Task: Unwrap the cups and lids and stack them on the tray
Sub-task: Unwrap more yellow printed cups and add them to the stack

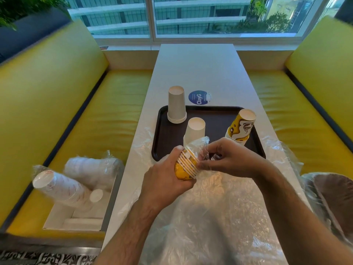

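**Yellow cups come out of their wrap above the desk**

Nearest us, loose clear plastic sheeting covers the white desk. Above it our left hand grips a nested stack of yellow cups lying sideways, while our right hand pinches the clear wrap at the stack's rims. Beyond, the dark tray holds three upturned stacks: small white cups, patterned yellow cups, tall white cups.

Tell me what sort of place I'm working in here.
Probably a cafe or canteen booth: yellow padded benches flank a narrow white table by a window, with a dark serving tray of paper cups.
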The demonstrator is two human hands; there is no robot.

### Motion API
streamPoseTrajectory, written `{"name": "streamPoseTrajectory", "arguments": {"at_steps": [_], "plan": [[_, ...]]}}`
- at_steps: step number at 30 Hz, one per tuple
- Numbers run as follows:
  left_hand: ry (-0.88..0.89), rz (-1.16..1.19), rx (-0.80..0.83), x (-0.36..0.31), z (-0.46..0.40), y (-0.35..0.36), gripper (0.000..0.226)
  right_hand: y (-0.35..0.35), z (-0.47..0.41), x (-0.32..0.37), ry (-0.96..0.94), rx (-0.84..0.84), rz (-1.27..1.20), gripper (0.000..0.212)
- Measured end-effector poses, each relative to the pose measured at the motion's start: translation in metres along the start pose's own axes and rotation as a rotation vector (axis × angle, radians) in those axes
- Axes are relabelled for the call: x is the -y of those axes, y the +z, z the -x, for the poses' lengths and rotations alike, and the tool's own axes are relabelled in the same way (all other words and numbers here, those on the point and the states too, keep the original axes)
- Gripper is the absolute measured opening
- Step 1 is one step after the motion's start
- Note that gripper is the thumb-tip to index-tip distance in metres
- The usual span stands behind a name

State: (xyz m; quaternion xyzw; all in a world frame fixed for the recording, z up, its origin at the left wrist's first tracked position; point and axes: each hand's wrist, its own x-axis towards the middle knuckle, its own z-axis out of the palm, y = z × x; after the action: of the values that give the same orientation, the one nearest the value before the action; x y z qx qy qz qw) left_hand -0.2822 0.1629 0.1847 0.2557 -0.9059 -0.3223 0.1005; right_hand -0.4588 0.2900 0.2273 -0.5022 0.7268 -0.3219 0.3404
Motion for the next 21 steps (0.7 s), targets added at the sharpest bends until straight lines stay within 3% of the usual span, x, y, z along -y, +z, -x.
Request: {"name": "streamPoseTrajectory", "arguments": {"at_steps": [4,9,15,18,21], "plan": [[0.002,0.018,-0.008,0.001,-0.001,-0.003,0.086,-0.002,0.003,0.001,-0.019,-0.032,-0.073,0.035],[0.002,0.075,-0.045,0.006,0.001,-0.005,0.086,-0.01,0.009,-0.007,-0.075,-0.149,-0.226,0.016],[-0.013,0.181,-0.081,0.01,0.004,-0.005,0.086,-0.015,0.014,-0.011,-0.065,-0.2,-0.394,0.041],[-0.009,0.239,-0.121,0.008,0.005,-0.006,0.084,-0.015,0.017,-0.016,-0.039,-0.18,-0.361,0.064],[-0.002,0.282,-0.147,0.007,0.005,-0.007,0.083,-0.013,0.019,-0.02,-0.038,-0.187,-0.296,0.068]]}}
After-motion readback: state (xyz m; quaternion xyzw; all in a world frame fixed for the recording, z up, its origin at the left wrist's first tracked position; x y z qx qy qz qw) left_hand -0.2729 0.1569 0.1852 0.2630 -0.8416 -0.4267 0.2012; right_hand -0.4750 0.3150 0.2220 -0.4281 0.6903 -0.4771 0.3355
